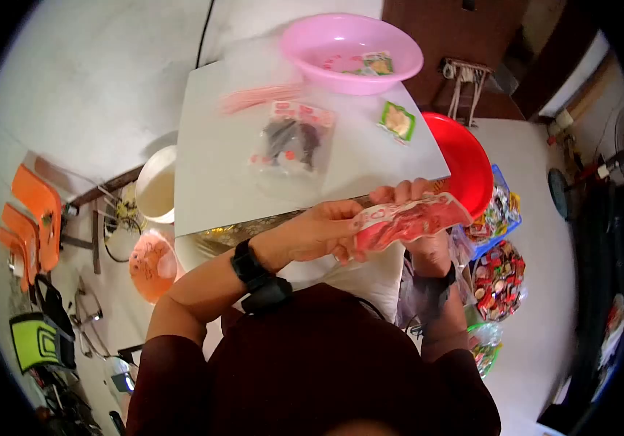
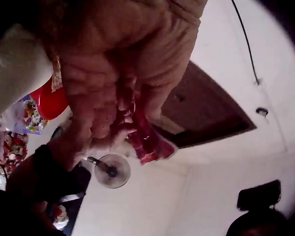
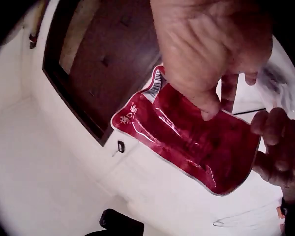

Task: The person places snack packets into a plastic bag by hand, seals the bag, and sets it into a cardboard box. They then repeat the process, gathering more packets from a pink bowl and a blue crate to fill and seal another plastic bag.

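Observation:
A shiny red sealed food packet (image 1: 415, 222) with pale edges is held between both hands, above the near edge of the white table (image 1: 210, 167). The left hand (image 1: 317, 231) pinches its left end. From the far side, the right hand (image 1: 432, 251) grips it, fingers along the top edge; in the right wrist view its thumb presses the face of the packet (image 3: 196, 142), near a barcode. On the table lie a clear printed bag (image 1: 290, 142) with dark contents, a bundle of thin pink sticks (image 1: 261, 97) and a small green packet (image 1: 397, 121).
A pink basin (image 1: 304, 43) with green packets stands at the table's far end. To the right are a red basin (image 1: 464, 156), a blue basket (image 1: 509, 221) of packets and more packets (image 1: 499, 282). A white bucket (image 1: 157, 185) and an orange bucket (image 1: 153, 267) stand left.

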The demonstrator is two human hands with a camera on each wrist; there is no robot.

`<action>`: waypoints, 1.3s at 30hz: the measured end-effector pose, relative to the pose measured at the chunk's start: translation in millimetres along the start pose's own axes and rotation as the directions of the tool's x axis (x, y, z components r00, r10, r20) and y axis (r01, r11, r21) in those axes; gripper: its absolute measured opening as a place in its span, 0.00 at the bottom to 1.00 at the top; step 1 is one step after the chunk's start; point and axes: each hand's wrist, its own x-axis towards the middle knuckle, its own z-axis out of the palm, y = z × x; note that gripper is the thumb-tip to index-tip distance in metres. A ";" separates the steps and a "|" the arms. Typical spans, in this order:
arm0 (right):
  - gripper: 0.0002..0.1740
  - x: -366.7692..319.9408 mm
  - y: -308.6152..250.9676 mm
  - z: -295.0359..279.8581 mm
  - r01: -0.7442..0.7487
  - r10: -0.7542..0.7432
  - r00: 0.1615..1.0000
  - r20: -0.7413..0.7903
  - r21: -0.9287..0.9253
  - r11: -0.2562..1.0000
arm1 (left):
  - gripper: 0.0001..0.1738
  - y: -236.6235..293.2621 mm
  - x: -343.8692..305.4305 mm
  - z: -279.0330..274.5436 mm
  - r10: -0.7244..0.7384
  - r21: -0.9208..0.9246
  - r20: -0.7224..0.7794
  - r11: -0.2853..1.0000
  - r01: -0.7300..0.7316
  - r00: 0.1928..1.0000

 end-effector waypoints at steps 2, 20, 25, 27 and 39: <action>0.17 6.5 23.7 1.8 -0.067 0.070 0.995 0.073 -0.051 0.996 | 0.23 -1.6 -28.5 -2.9 0.087 -0.127 -0.035 0.988 -0.091 0.996; 0.22 29.6 108.9 64.7 -0.002 -0.059 0.998 0.015 -0.962 -0.275 | 0.20 -20.2 -187.4 5.8 0.506 0.262 -0.700 0.838 -0.478 0.504; 0.18 34.2 118.2 54.5 0.070 0.029 0.998 0.064 -0.911 -0.407 | 0.20 -29.1 -196.9 1.6 0.555 0.355 -0.726 0.808 -0.470 0.407; 0.15 36.2 119.6 48.2 0.068 0.063 0.997 0.045 -0.906 -0.419 | 0.21 -31.7 -199.0 1.5 0.534 0.378 -0.759 0.827 -0.417 0.373; 0.04 48.2 119.5 44.8 0.055 -0.104 0.990 0.099 -0.932 -0.357 | 0.17 -28.7 -180.5 5.1 0.416 0.217 -0.794 0.875 -0.432 0.443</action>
